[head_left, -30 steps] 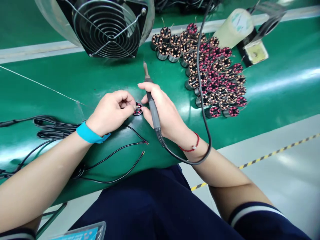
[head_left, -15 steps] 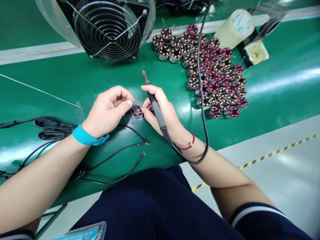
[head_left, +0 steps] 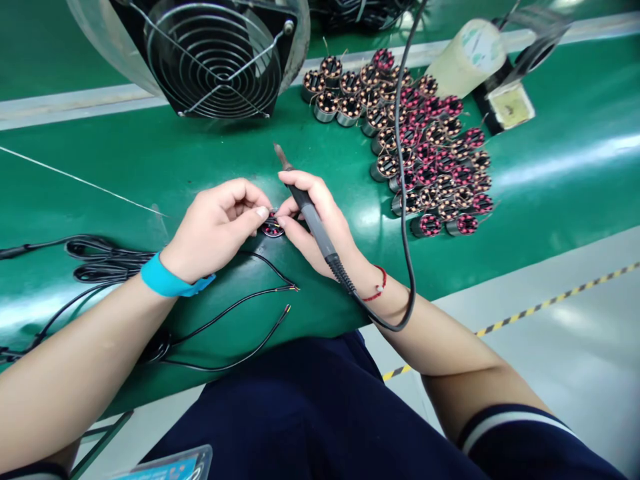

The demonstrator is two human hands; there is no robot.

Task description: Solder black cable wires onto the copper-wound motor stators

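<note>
My right hand [head_left: 330, 230] is closed round a soldering iron [head_left: 316, 227], its dark tip pointing up and to the left, above the table. The thumb and a fingertip of that hand also touch the right edge of a small motor stator [head_left: 273, 229] with dark red windings. My left hand [head_left: 220, 223] pinches at the stator's upper left, apparently on a thin wire end, mostly hidden by the fingertips. Both hands nearly meet over the stator and cover part of it. Black cables [head_left: 235, 305] with bared, coloured wire ends lie just below.
A fan with a wire guard [head_left: 225, 79] stands at the back. Many wound stators [head_left: 425, 225] cluster to the right, crossed by the iron's cord [head_left: 400, 133]. Behind them are a tape roll [head_left: 465, 57] and a sponge holder [head_left: 510, 107]. Coiled cable [head_left: 107, 257] lies left.
My left hand has shifted slightly right, covering more of the stator. My right hand has moved a little left, and the iron's tip has swung left and slightly down.
</note>
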